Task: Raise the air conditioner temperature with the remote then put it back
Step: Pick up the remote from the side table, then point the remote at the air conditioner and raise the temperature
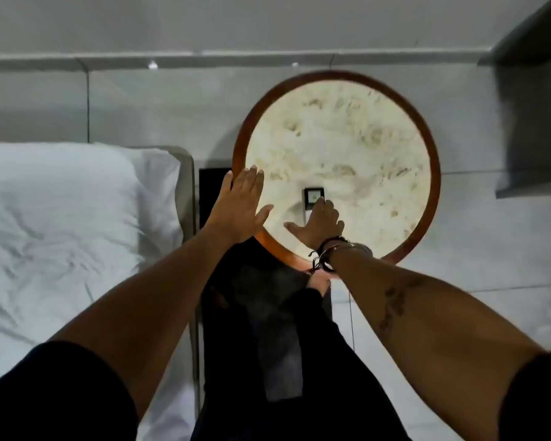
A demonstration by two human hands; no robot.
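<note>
A small white remote [313, 196] with a dark lit screen lies flat on the round stone-topped side table [357, 135], near its front. My right hand [318, 226] rests over the remote's lower half. Its fingers lie on the remote and its thumb is spread far to the left, away from it. The covered part of the remote is hidden. My left hand [240, 203] hovers flat, fingers together and extended, over the table's left rim and holds nothing.
A bed with white sheets and a pillow [61, 198] lies to the left, with a dark gap between it and the table. The wall and a ledge run along the back, and a grey shelf [535, 100] juts in at the upper right. My dark-clothed legs are below.
</note>
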